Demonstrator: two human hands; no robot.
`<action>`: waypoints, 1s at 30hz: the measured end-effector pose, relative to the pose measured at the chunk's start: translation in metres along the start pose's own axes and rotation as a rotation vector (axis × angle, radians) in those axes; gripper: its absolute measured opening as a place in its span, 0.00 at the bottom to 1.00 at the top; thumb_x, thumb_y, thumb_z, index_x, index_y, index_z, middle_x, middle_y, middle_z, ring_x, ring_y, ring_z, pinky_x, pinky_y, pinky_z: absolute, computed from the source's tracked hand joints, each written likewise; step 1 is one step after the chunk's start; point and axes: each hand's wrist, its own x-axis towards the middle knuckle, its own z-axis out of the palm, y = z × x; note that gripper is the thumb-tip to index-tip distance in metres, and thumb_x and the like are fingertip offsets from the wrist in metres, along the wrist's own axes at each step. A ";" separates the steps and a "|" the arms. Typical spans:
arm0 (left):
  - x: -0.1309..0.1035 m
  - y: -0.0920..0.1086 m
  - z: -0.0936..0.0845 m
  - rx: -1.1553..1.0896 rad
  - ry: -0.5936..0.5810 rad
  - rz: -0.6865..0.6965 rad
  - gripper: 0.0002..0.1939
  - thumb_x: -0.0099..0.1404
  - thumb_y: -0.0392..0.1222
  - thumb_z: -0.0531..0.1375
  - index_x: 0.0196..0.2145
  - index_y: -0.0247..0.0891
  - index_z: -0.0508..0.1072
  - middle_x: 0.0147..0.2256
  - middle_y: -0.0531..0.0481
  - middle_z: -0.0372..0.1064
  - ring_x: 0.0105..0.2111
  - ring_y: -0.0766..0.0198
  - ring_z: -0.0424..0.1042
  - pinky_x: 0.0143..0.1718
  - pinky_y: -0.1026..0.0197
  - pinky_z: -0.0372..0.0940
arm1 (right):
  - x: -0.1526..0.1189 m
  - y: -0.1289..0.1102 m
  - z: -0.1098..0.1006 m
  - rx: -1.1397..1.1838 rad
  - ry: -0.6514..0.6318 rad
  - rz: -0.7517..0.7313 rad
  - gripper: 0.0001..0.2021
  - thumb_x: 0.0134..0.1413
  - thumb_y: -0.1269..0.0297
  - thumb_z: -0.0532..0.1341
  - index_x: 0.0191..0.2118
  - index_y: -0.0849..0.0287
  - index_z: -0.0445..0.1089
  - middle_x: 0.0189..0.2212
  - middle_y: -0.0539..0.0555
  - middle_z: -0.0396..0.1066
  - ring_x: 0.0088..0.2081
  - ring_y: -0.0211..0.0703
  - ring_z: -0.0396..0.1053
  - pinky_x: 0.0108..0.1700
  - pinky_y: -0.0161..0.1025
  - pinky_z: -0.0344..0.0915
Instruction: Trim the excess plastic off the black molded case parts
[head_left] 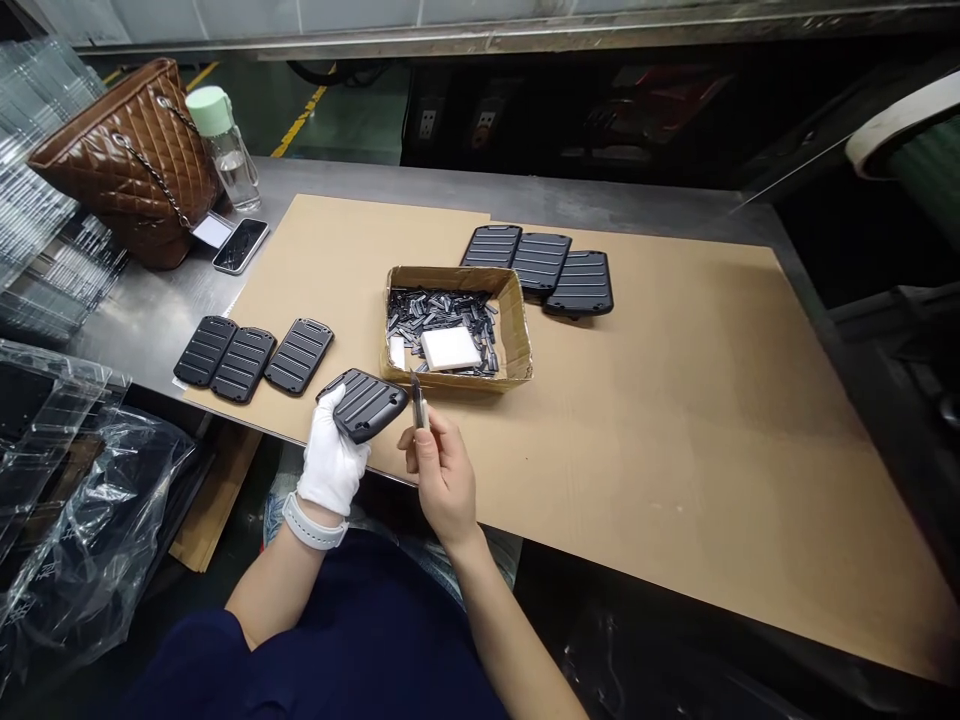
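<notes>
My left hand (330,460), in a white glove, grips a black ribbed plastic cover (366,403), tilted with its ribbed face up. Bare-skinned, my right hand (444,470) is closed around a utility knife (418,402), its blade pointing up beside the cover's right edge. Whether the blade touches the cover I cannot tell. Just beyond both hands stands an open cardboard box (517,330) holding many small black plastic pieces (431,308) and a white block (451,348). Left of my gloved hand lie three similar black covers (244,364).
More black covers (541,262) lie behind the box to the right. Brown cardboard (660,420) covers the metal table (360,178). At the back left are a quilted brown bag (142,160), a water bottle (231,160) and a phone (241,246). Plastic-wrapped stacks (90,500) stand at the left.
</notes>
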 end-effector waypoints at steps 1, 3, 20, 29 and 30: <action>-0.002 0.000 -0.002 0.030 -0.011 0.019 0.05 0.58 0.34 0.60 0.34 0.39 0.72 0.39 0.50 0.75 0.45 0.59 0.74 0.48 0.60 0.69 | 0.001 -0.002 0.001 0.025 0.011 0.003 0.14 0.64 0.58 0.52 0.53 0.55 0.62 0.27 0.48 0.68 0.18 0.32 0.60 0.21 0.32 0.61; -0.003 -0.001 -0.005 0.137 -0.046 0.093 0.07 0.57 0.32 0.61 0.35 0.40 0.73 0.41 0.50 0.75 0.47 0.56 0.73 0.50 0.58 0.69 | 0.002 -0.004 0.003 0.078 0.033 0.000 0.16 0.64 0.59 0.54 0.55 0.53 0.60 0.26 0.47 0.70 0.16 0.30 0.57 0.18 0.31 0.59; 0.005 -0.017 -0.016 0.484 -0.218 0.368 0.15 0.58 0.40 0.62 0.43 0.34 0.68 0.43 0.39 0.73 0.44 0.54 0.74 0.49 0.53 0.68 | -0.006 0.008 0.016 0.014 0.018 -0.292 0.17 0.61 0.68 0.57 0.55 0.48 0.63 0.35 0.51 0.77 0.28 0.39 0.76 0.29 0.36 0.75; 0.016 -0.021 -0.002 0.124 -0.090 0.043 0.07 0.63 0.44 0.54 0.31 0.40 0.69 0.34 0.48 0.74 0.42 0.58 0.74 0.49 0.55 0.69 | -0.006 0.002 0.015 -0.056 -0.056 -0.443 0.21 0.59 0.72 0.59 0.56 0.47 0.65 0.45 0.53 0.76 0.39 0.42 0.78 0.39 0.37 0.76; 0.018 -0.021 0.000 0.096 -0.083 0.011 0.11 0.65 0.45 0.51 0.30 0.41 0.69 0.34 0.48 0.75 0.43 0.58 0.74 0.50 0.55 0.69 | -0.006 0.001 0.014 -0.084 -0.083 -0.445 0.21 0.59 0.72 0.58 0.56 0.47 0.66 0.43 0.53 0.78 0.37 0.42 0.78 0.38 0.36 0.76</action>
